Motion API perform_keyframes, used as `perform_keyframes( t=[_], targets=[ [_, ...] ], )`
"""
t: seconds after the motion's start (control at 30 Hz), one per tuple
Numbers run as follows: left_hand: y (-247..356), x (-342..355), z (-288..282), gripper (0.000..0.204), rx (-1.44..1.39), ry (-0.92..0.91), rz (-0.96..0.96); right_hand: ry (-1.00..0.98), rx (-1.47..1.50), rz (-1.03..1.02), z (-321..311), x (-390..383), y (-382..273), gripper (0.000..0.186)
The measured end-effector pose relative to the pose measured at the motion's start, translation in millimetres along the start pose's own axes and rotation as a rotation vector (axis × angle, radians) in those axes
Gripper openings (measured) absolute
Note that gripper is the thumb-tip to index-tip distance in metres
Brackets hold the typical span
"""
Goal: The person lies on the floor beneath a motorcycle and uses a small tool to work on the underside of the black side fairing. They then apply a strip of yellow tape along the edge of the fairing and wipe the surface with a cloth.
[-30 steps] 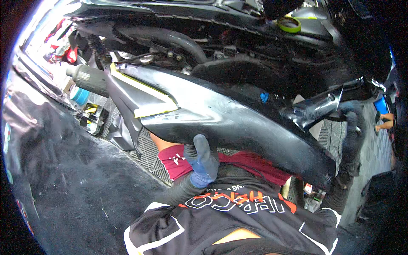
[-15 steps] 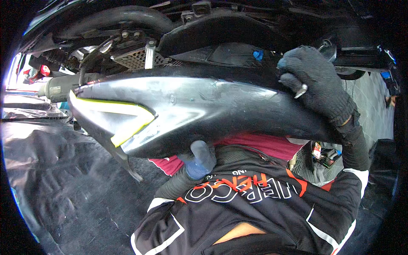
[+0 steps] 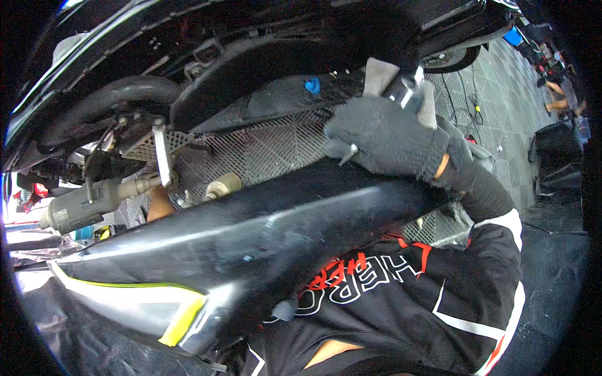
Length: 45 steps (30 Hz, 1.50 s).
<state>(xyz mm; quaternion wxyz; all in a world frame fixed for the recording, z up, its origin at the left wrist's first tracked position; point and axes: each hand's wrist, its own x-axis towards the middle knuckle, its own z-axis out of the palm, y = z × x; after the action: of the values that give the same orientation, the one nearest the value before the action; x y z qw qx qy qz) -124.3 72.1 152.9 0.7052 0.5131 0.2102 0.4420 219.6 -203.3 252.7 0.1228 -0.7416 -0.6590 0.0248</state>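
Right hand (image 3: 389,135) in dark glove closed on upper edge of black fairing panel (image 3: 251,244) spanning centre frame, left hand (image 3: 285,309) mostly hidden beneath, grip unclear; best kept level, clear of exhaust pipe (image 3: 81,203) at left.

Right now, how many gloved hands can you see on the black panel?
1: the right hand, in a dark glove, grips the upper edge of the black panel. The left hand may be hidden under the panel.

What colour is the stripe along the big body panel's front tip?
Yellow, edging a white patch on the glossy black body panel; seen in the head view.
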Motion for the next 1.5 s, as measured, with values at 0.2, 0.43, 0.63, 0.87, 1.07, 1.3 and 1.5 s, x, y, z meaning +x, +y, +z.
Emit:
perform_keyframes(
  t=[0.2, 0.43, 0.63, 0.87, 1.07, 1.3, 1.5],
  targets=[
    [60.9, 56.8, -0.9, 0.049, 0.049, -0.015, 0.208, -0.086, 0.099, 0.101, 14.3, -23.9, -16.6, 0.021],
    [62.6, 55.4, 28.6, 0.049, -0.068, -0.160, 0.213, -0.024, 0.001, 0.295, 25.8, -64.2, -10.0, 0.024],
    [39.6, 7.7, 54.8, 0.049, -0.030, -0.432, 0.075, 0.031, -0.054, 0.313, 11.6, -50.2, -26.9, 0.024],
    [-7.3, -53.0, 97.2, 0.048, 0.203, -0.909, -0.012, 0.058, -0.167, 0.449, -0.6, -87.9, -29.9, 0.020],
    [-30.3, -86.6, 113.9, 0.048, 0.324, -1.047, 0.136, 0.227, -0.243, 0.425, -5.2, -107.4, -37.1, 0.019],
    [-59.3, -90.9, 126.3, 0.041, 0.350, -0.960, 0.194, 0.153, -0.316, 0.501, 1.5, -118.1, -28.4, 0.018],
    [-68.4, -82.1, 120.3, 0.040, 0.258, -0.959, 0.034, 0.032, -0.237, 0.467, 10.4, -104.2, -8.4, 0.017]
  ],
)
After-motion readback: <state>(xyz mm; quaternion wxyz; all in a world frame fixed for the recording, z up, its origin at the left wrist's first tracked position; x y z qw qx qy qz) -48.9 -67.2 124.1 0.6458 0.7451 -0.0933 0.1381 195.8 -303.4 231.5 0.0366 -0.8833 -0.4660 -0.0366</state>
